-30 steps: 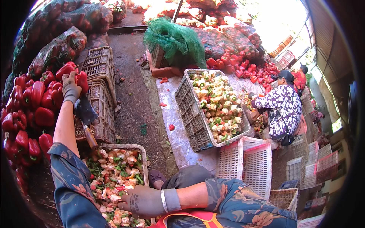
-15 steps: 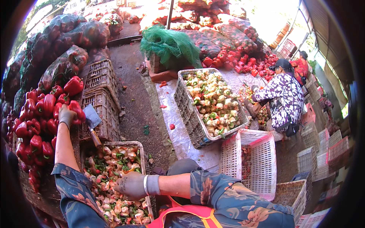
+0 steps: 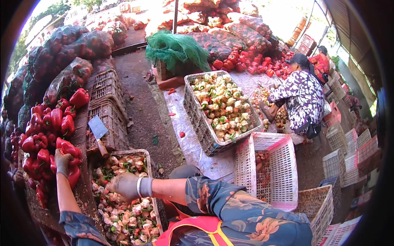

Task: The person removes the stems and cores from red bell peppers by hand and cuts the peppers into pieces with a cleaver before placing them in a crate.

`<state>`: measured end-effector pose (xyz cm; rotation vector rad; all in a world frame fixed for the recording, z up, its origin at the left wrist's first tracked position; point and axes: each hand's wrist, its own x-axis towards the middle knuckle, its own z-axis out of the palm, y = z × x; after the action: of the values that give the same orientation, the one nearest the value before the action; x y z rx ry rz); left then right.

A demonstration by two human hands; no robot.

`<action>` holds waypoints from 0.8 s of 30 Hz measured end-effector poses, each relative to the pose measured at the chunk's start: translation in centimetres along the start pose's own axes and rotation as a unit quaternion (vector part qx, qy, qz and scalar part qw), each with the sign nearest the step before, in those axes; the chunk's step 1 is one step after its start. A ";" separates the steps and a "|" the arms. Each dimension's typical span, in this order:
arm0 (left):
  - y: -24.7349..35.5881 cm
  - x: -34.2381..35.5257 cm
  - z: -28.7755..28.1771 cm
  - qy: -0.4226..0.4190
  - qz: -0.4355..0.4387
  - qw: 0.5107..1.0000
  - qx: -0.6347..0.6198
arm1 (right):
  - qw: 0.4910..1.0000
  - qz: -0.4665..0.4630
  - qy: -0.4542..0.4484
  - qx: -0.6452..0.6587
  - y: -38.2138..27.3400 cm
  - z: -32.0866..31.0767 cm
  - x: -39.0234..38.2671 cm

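Observation:
At the left, my left hand (image 3: 62,162), in a grey glove, is closed around a red bell pepper (image 3: 69,148) beside a heap of red bell peppers (image 3: 41,126) on a brown work table (image 3: 84,172). My gloved right hand (image 3: 124,187) hovers over a crate (image 3: 148,164) filled with pale pepper cores with green stems (image 3: 131,219). Motion blurs its fingers, so I cannot see whether it holds anything. Between the heap and the crate, a broad-bladed knife (image 3: 98,128) with a wooden handle stands tilted at the table's edge.
Stacked crates (image 3: 107,119) stand beyond the knife. Ahead sits another crate of cores (image 3: 197,119), with a pink-and-white crate (image 3: 289,176) nearer. Green netting (image 3: 176,49) and filled mesh sacks (image 3: 242,37) lie farther back. A person (image 3: 301,98) in a patterned top sits at the right.
My left hand has come nearer to me with a red bell pepper from the heap. My right hand has shifted left and slightly up over the cores. The whole view has tilted slightly.

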<state>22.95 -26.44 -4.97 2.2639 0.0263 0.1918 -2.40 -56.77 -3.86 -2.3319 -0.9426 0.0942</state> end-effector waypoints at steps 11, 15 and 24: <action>15.2 -24.4 0.2 -0.121 0.053 0.926 -0.355 | 0.937 0.019 0.255 0.238 -1.2 -2.2 2.3; 12.9 -26.2 -0.6 -0.123 0.082 0.910 -0.388 | 0.924 0.002 0.204 0.323 -2.7 -3.6 1.5; 12.9 -26.6 2.4 0.042 0.106 0.933 -0.340 | 0.796 0.064 0.332 0.502 -0.3 0.1 2.2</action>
<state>-3.59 -38.83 -0.07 1.5598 -0.2118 0.3515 -1.01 -55.10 -3.44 -1.2484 -0.2300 -0.1400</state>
